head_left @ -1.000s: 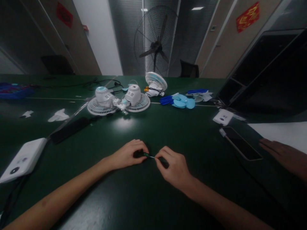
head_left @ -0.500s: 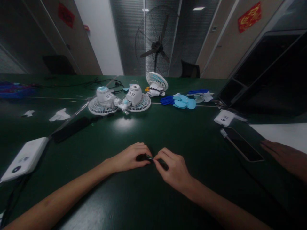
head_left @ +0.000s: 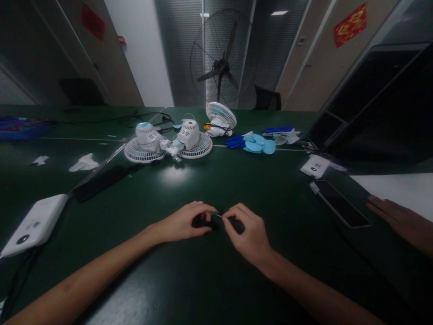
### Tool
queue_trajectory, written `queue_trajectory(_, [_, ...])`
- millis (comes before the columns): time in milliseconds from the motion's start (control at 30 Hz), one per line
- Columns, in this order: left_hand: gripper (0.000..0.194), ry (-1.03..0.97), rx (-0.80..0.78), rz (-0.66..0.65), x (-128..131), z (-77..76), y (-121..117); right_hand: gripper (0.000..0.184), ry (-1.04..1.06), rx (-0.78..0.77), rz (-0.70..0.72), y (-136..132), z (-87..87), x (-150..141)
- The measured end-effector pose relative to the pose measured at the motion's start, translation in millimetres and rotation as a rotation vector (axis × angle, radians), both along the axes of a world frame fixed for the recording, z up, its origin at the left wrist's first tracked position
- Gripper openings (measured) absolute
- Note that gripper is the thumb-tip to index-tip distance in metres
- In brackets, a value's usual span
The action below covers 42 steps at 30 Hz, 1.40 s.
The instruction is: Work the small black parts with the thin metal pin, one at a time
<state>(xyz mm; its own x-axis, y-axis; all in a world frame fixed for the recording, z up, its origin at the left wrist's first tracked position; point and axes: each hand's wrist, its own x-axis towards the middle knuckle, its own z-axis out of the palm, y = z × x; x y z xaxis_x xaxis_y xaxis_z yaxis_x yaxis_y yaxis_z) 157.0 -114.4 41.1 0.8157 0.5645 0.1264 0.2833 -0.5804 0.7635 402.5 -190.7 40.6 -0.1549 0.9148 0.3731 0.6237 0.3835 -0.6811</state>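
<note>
Rod (head_left: 219,215), thin, blurred: between left hand (head_left: 184,221) and right hand (head_left: 248,232), over bench (head_left: 189,280) | right grip: pinching rod | left grip: curled, too dark, can't tell | another person's hand (head_left: 399,221): forearm cut off

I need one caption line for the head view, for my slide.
Right hand pinching a thin pale piece beside the left hand at a green table, small white fans behind.

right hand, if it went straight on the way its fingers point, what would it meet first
Most likely the left hand: the right hand points across toward it, with a thin pale piece in between. Depth is unclear, so it might miss.
</note>
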Motion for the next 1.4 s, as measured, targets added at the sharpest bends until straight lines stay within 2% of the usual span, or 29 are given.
queue_trajectory(300, [0.038,0.009,0.064,-0.024,-0.3,2.5,1.4,0.012,0.127,0.058,-0.014,3.9,0.3,2.1])
queue_trajectory(567, [0.026,0.095,0.375,-0.18,0.7,0.6,-7.8,0.011,0.132,0.098,-0.012,3.4,1.4,0.9])
queue_trajectory(700, [0.031,0.158,0.504,-0.161,-7.5,-3.1,6.8,0.012,0.12,0.071,-0.005,3.2,2.3,1.8])
queue_trajectory(767, [0.032,0.18,0.562,-0.081,-21.2,-3.9,23.1,0.012,0.122,0.044,0.009,3.5,1.6,2.4])
queue_trajectory(867, [0.032,0.244,0.605,0.123,-55.7,-6.8,54.4,0.012,0.138,0.014,0.031,3.9,-0.2,3.1])
queue_trajectory(967, [0.036,0.294,0.595,0.329,-98.9,-12.3,84.0,0.013,0.15,0.004,0.03,3.7,-1.5,3.5])
queue_trajectory(1100, [0.042,0.35,0.565,0.507,-145.4,-17.2,106.7,0.013,0.137,0.009,0.021,3.6,-2.5,4.1])
queue_trajectory(1267, [0.045,0.369,0.535,0.67,-168.2,-17.9,113.8,0.013,0.134,0.0,0.031,3.5,-1.8,3.9])
queue_trajectory(1400, [0.046,0.254,0.433,0.764,-174.7,-21.6,118.8,0.014,0.136,-0.001,0.027,3.0,-0.5,3.2])
